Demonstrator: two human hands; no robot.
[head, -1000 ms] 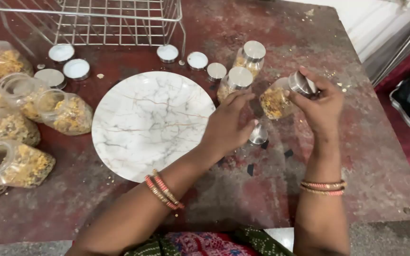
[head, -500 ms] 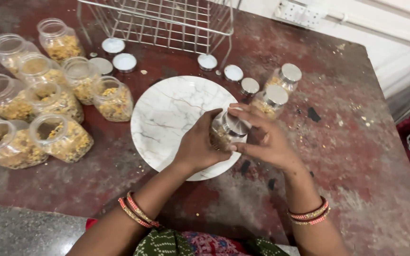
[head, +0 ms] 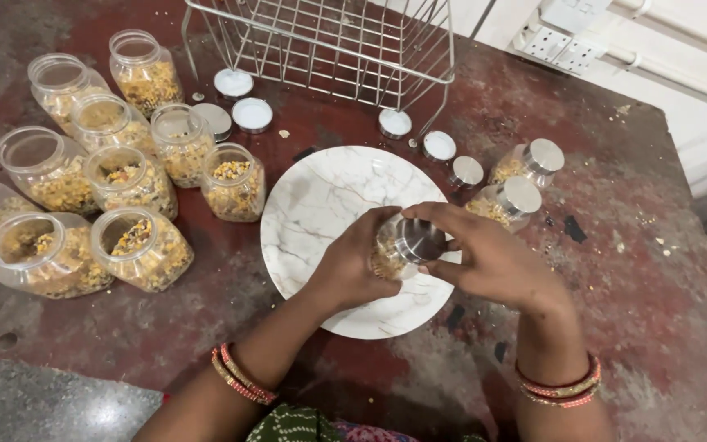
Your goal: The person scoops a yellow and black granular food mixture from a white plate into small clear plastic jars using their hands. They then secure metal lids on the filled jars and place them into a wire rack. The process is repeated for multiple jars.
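Steel-lidded jar (head: 398, 248) sat tilted over marble plate (head: 321, 205); my left hand (head: 345, 266) cupped its body, right hand (head: 488, 258) pinched the lid.

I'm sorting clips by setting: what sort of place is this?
Probably a home kitchen or small food-packing spot: open jars of yellow snack mix crowd a worn red table, beside a wire rack and a marble-look plate.
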